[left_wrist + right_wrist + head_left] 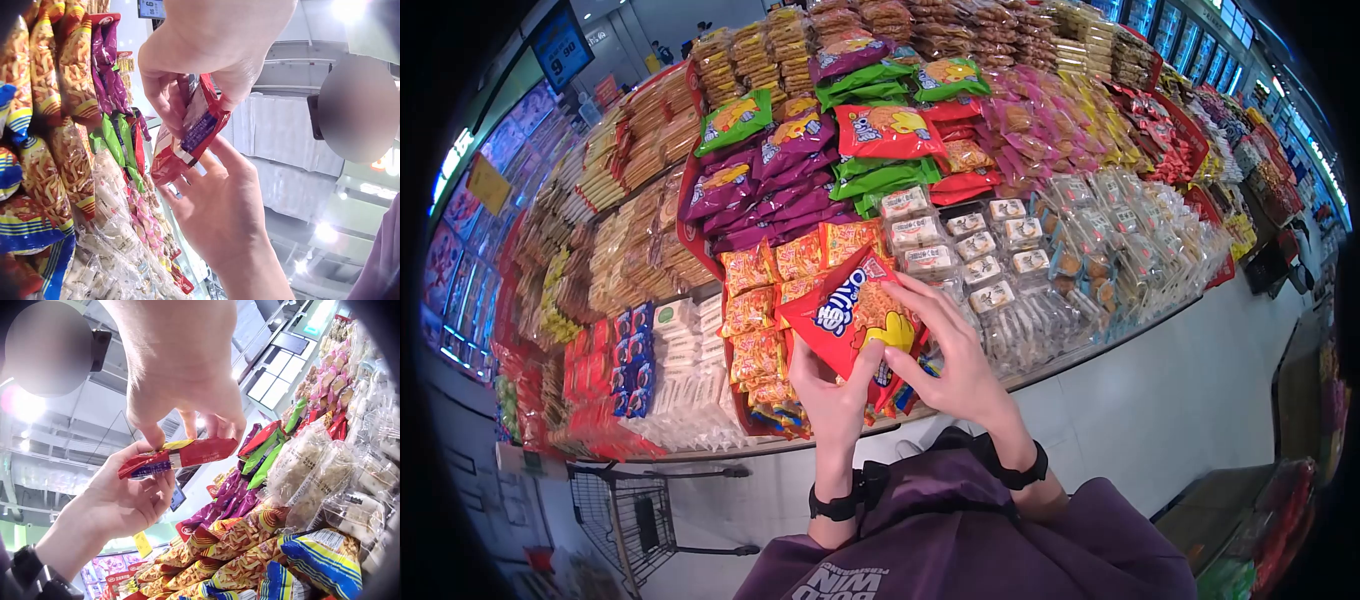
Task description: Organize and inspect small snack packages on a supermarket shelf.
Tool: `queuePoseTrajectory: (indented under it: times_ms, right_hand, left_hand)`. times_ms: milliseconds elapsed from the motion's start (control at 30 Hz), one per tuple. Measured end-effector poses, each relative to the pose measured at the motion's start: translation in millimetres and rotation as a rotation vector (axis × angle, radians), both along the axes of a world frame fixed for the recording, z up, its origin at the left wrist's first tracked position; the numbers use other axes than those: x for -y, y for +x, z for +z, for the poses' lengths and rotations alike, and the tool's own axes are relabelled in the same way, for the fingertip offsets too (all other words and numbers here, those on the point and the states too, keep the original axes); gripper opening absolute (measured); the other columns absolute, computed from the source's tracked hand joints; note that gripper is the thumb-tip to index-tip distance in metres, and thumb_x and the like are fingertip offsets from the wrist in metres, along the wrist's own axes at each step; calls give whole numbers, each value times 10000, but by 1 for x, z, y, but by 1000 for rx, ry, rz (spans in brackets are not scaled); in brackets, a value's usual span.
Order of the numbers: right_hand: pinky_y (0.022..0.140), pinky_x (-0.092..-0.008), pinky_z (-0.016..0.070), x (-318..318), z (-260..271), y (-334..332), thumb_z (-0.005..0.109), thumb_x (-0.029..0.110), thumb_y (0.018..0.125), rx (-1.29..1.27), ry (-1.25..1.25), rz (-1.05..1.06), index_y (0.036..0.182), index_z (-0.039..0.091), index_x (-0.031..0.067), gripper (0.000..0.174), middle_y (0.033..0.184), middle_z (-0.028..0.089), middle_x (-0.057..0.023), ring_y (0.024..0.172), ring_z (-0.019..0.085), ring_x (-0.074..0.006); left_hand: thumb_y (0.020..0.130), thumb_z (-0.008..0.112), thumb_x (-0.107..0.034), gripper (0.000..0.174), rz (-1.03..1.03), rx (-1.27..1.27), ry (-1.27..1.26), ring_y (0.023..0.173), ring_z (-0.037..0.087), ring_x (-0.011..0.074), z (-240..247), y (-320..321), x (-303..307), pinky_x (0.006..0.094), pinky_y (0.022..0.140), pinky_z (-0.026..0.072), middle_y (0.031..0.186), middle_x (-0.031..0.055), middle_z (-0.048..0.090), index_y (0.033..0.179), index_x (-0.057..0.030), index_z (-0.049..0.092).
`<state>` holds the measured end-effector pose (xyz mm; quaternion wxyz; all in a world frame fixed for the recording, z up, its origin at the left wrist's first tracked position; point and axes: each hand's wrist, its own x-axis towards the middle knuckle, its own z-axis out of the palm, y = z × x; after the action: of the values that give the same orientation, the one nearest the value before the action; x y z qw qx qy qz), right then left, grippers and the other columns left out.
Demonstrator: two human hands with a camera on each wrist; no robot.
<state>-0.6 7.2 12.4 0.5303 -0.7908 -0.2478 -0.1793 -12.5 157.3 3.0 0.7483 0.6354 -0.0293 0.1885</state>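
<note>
With left hand (830, 388) and right hand (952, 375) partly closed, pinching the red snack bag (852, 300), treat as probably light, slippery and crushable, gripping lightly at the edges.

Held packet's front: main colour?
The packet is mostly red, with some yellow low down; best seen in the head view.

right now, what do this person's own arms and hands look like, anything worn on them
The left hand and right hand are ungloved. A black left wristband and black right wristband are worn; no sleeve reaches either band. The top is purple with pale lettering.
</note>
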Motion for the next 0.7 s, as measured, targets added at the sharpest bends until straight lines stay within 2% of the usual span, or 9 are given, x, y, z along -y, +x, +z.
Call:
queuePoseTrajectory:
  times_ms: [100,200,300,400,600,700]
  right_hand:
    - [1030,-453,374,9,-2,4,681,167,836,32,-15,-19,1341,476,34,560,1354,468,-217,1223,475,-386]
    - [1030,-450,375,22,-2,9,688,192,840,3,-15,-8,1336,478,32,562,1353,471,-215,1227,474,-382]
    - [1032,-437,372,50,10,18,691,223,845,8,-101,45,1339,470,31,574,1348,479,-208,1232,473,-367]
    - [1038,-428,366,87,27,44,644,243,885,125,-258,18,1320,471,25,516,1333,496,-188,1217,484,-349]
    - [1022,-427,387,152,46,132,572,114,874,112,-414,-20,1314,440,8,470,1270,525,-203,1164,497,-379]
    - [1021,-387,395,165,34,185,579,84,847,121,-589,-32,1370,403,-6,559,1283,522,-204,1192,504,-329]
  left_hand:
    - [776,706,47,461,-3,-19,0,958,609,137,2,3,10,292,855,502,1101,97,603,1192,33,507]
    - [781,710,36,467,-12,-46,12,969,606,137,1,8,20,293,865,497,1101,95,602,1200,25,504]
    - [781,716,25,476,-11,-43,-12,990,598,143,-3,14,28,301,889,482,1109,92,598,1207,17,502]
    - [778,723,14,489,41,-61,-46,1011,589,150,-6,17,36,309,910,465,1123,90,592,1213,10,500]
    - [764,711,30,503,125,-55,-101,1011,587,154,-8,15,47,307,915,457,1129,91,589,1220,23,499]
    - [758,711,27,508,195,-67,-109,999,591,156,-10,8,49,307,915,456,1111,92,597,1220,30,501]
